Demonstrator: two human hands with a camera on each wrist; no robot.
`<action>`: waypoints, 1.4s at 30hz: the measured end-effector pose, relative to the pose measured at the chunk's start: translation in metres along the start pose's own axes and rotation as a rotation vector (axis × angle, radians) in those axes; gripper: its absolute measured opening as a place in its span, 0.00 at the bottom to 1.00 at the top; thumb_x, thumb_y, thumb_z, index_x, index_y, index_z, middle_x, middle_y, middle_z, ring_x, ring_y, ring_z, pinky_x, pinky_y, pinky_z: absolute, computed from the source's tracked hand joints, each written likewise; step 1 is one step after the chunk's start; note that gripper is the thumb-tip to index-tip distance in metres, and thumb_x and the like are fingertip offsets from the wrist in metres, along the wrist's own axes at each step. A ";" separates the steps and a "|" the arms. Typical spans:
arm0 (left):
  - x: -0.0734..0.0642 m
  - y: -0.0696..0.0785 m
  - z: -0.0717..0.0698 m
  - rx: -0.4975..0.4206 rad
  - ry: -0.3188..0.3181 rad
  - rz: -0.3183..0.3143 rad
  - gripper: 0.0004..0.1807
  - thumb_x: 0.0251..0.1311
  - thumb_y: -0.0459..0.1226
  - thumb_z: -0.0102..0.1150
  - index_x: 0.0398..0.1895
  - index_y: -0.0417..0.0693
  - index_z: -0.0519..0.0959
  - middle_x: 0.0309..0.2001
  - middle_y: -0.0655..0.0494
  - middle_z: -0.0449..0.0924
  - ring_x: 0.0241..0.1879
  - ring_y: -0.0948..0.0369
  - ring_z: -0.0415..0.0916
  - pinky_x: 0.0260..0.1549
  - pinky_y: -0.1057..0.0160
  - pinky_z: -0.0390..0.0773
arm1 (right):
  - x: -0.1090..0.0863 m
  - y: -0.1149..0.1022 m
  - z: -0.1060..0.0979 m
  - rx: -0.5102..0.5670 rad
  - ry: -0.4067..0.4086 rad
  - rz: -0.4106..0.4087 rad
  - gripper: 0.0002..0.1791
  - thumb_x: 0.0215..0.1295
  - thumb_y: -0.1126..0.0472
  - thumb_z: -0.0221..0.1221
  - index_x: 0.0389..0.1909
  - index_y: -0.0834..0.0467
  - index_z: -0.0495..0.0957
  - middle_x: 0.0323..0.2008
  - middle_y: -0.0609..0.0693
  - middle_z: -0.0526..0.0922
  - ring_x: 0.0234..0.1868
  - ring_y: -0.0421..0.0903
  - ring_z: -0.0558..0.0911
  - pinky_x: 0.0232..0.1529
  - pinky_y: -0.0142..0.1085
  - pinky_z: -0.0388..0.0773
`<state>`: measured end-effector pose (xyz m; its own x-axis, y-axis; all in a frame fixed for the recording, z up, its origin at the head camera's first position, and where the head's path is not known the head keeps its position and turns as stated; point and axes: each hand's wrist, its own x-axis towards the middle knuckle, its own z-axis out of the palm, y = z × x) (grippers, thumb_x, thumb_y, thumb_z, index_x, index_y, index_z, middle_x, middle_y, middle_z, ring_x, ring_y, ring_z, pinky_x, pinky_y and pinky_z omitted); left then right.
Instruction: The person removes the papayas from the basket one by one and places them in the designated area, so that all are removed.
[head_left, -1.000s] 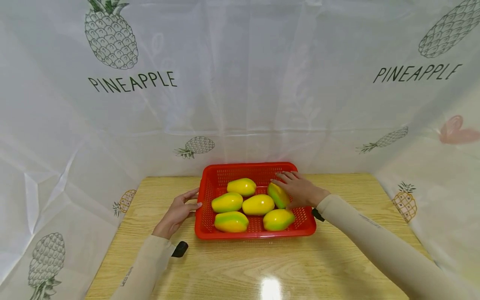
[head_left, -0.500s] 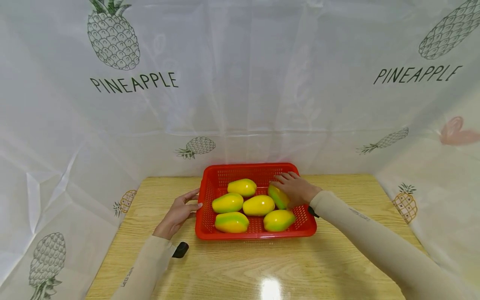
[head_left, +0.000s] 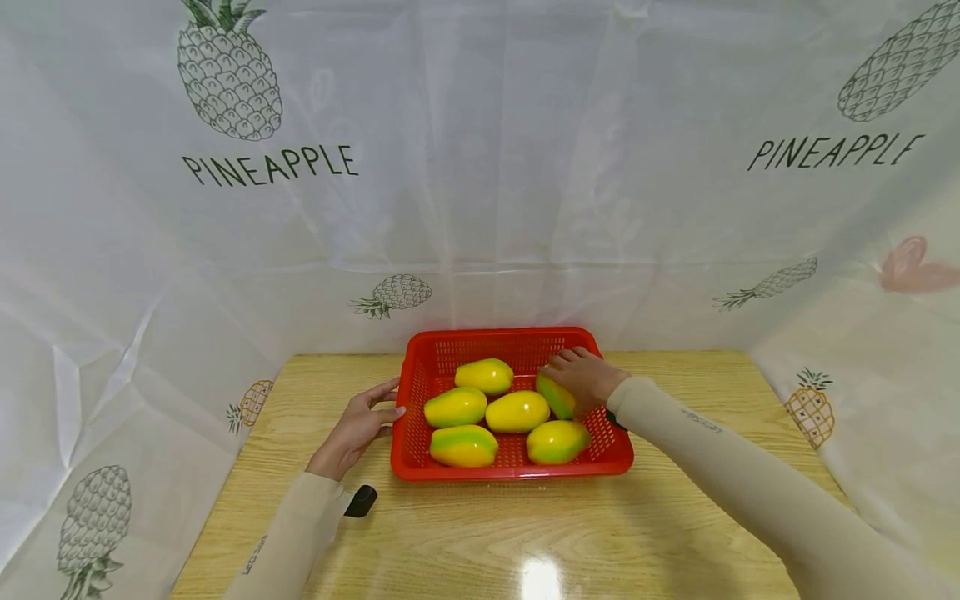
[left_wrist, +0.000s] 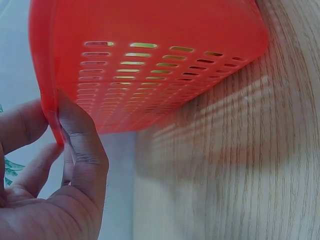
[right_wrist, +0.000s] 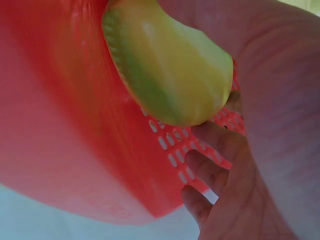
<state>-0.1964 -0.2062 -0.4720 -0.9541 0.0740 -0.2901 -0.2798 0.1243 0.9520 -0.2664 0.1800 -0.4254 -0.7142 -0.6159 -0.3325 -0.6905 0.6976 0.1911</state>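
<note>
A red plastic basket [head_left: 465, 473] with slotted walls stands on the table, several yellow-green papayas lying inside it. My left hand [head_left: 356, 429] pinches the basket's left rim; the left wrist view has the thumb and fingers on either side of that rim. Over the papaya at the basket's right side [head_left: 553, 395] lies my right hand [head_left: 587, 381], covering much of it. In the right wrist view the fingers curl around this papaya [right_wrist: 170, 65], one fingertip right at its lower end. Nearest to that hand, another papaya [head_left: 558, 442] lies in the front right corner.
The wood-grain table [head_left: 465, 542] extends in front of the basket and to both sides. Close behind stands a white sheet [head_left: 525, 208] printed with pineapples, which also hangs at the left and right. Three more papayas sit at the basket's left, and one in its middle [head_left: 517, 412].
My right hand has moved slightly left and down onto the right-side papaya, its fingers curling more. The left hand keeps its hold on the rim, and the basket stays in place.
</note>
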 end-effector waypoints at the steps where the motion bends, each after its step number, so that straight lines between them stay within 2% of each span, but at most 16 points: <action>1: 0.000 0.000 0.000 0.000 0.000 -0.001 0.35 0.73 0.27 0.60 0.81 0.42 0.65 0.67 0.36 0.66 0.42 0.60 0.80 0.41 0.63 0.86 | 0.000 -0.001 0.000 -0.004 -0.001 -0.002 0.52 0.52 0.44 0.81 0.75 0.58 0.69 0.69 0.60 0.74 0.71 0.62 0.71 0.75 0.55 0.64; 13: 0.000 -0.001 0.000 -0.003 -0.005 -0.004 0.35 0.74 0.28 0.60 0.82 0.43 0.64 0.67 0.37 0.65 0.42 0.60 0.80 0.42 0.62 0.86 | 0.010 -0.004 0.007 -0.029 -0.042 -0.004 0.51 0.49 0.44 0.82 0.72 0.55 0.70 0.65 0.58 0.75 0.69 0.61 0.73 0.75 0.55 0.65; 18: 0.000 -0.001 -0.001 0.002 -0.012 -0.004 0.35 0.74 0.29 0.59 0.83 0.44 0.63 0.68 0.37 0.64 0.43 0.60 0.79 0.43 0.63 0.86 | 0.007 -0.002 0.006 0.027 -0.039 0.000 0.49 0.51 0.46 0.81 0.72 0.55 0.70 0.66 0.59 0.75 0.69 0.62 0.72 0.75 0.57 0.64; 24: -0.001 0.001 0.000 -0.006 -0.014 -0.004 0.35 0.74 0.28 0.59 0.83 0.45 0.63 0.68 0.37 0.65 0.42 0.61 0.79 0.43 0.63 0.86 | -0.005 0.008 0.000 0.167 0.044 0.001 0.49 0.53 0.49 0.80 0.73 0.60 0.70 0.66 0.61 0.74 0.69 0.64 0.71 0.74 0.60 0.64; 28: -0.001 0.001 0.000 -0.008 -0.019 -0.001 0.35 0.74 0.28 0.58 0.83 0.44 0.62 0.68 0.37 0.64 0.42 0.61 0.79 0.43 0.63 0.86 | -0.014 0.012 -0.008 0.205 0.096 0.008 0.51 0.55 0.48 0.79 0.77 0.59 0.67 0.71 0.61 0.71 0.72 0.65 0.68 0.75 0.63 0.62; 35: -0.001 0.000 -0.001 -0.019 -0.029 -0.002 0.35 0.75 0.28 0.58 0.83 0.44 0.62 0.68 0.37 0.64 0.41 0.61 0.79 0.43 0.63 0.86 | -0.030 0.020 -0.016 0.306 0.193 0.025 0.55 0.53 0.50 0.81 0.79 0.60 0.64 0.73 0.63 0.69 0.73 0.68 0.66 0.75 0.66 0.58; 42: -0.001 0.000 -0.001 -0.023 -0.026 -0.003 0.35 0.74 0.28 0.58 0.83 0.44 0.62 0.66 0.38 0.65 0.39 0.61 0.78 0.40 0.64 0.85 | -0.056 0.030 -0.020 0.391 0.320 0.044 0.55 0.54 0.51 0.81 0.79 0.61 0.63 0.75 0.64 0.66 0.73 0.69 0.65 0.72 0.70 0.60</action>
<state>-0.1951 -0.2076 -0.4719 -0.9503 0.0998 -0.2948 -0.2850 0.1014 0.9531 -0.2494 0.2281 -0.3823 -0.7832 -0.6215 -0.0206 -0.6083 0.7726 -0.1817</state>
